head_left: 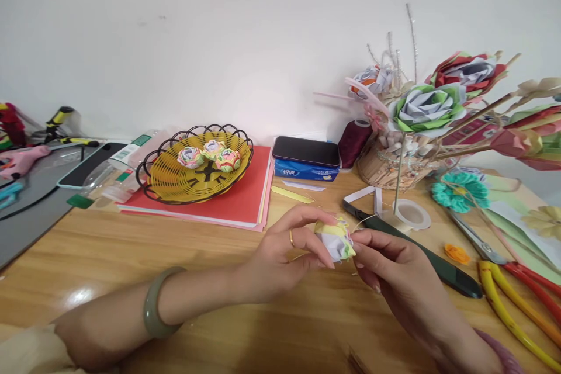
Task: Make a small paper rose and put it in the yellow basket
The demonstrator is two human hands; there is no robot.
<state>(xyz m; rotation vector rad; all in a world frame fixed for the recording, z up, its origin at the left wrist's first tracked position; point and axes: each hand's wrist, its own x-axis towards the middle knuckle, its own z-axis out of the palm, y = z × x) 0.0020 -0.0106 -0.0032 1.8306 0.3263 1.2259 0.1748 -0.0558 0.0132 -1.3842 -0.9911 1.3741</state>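
Low over the table, a small folded paper flower [335, 242] in white, yellow and green is held between the fingers and thumb of my left hand [284, 251]. My right hand [390, 263] is closed in a pinch at the flower's right edge, thumb and forefinger together on it. A thin pale thread shows just above the right fingertips; whether they hold it too, I cannot tell. Behind the right hand lie a dark green-handled tool [429, 254], a folded white paper strip [362, 196] and a white spool [409, 214].
Back left, a yellow woven basket [170, 184] with several paper flowers stands on red paper [232, 210]. A phone [307, 152] rests on a blue packet [302, 170]. At right are scissors [486, 245], an orange flower [456, 253] and a wooden pot [390, 169] of large paper flowers.
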